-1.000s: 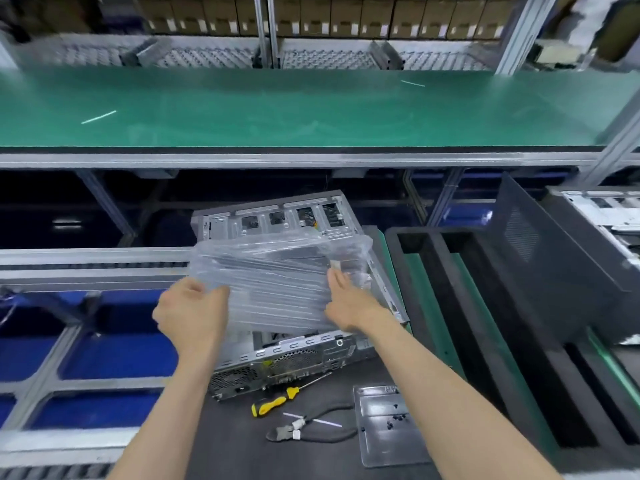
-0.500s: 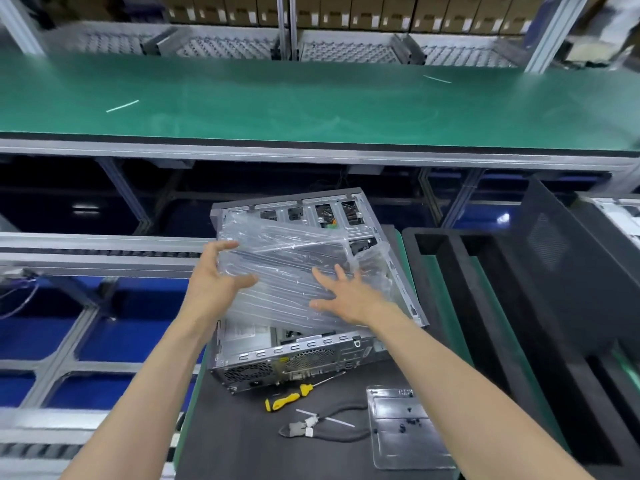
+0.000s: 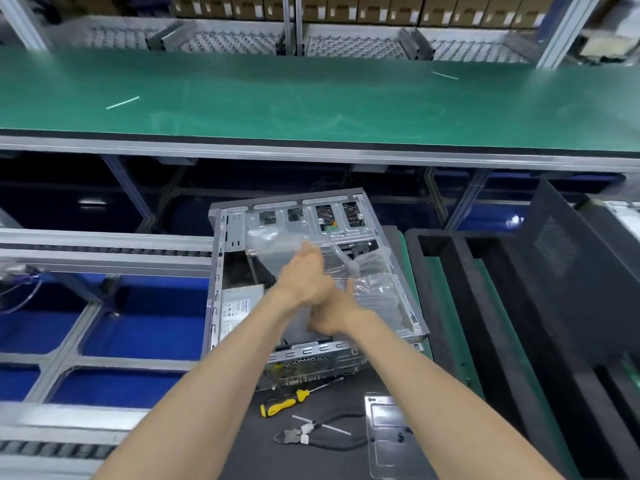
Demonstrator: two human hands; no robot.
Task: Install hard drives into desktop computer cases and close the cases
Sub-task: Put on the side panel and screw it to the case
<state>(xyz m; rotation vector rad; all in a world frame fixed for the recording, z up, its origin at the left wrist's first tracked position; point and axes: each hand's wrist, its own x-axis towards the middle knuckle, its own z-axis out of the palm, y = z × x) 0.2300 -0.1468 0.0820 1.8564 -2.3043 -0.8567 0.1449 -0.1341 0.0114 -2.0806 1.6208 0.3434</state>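
An open grey desktop case lies on its side on the dark mat, with its drive bays at the far end. Over its open interior both hands bunch up a clear plastic bag. My left hand reaches across and pinches the bag's upper part near the drive bays. Just below it, my right hand grips the bag's lower part, its fingers partly hidden under my left hand. No hard drive is plainly visible.
A yellow-and-black screwdriver, black cutters and a clear tray holding small screws lie on the mat in front of the case. Black foam slots and a dark side panel stand to the right. A green conveyor runs behind.
The plastic bag was spread flat over the case between my hands. My hands have come together over the middle and the bag is crumpled, uncovering the left side of the case.
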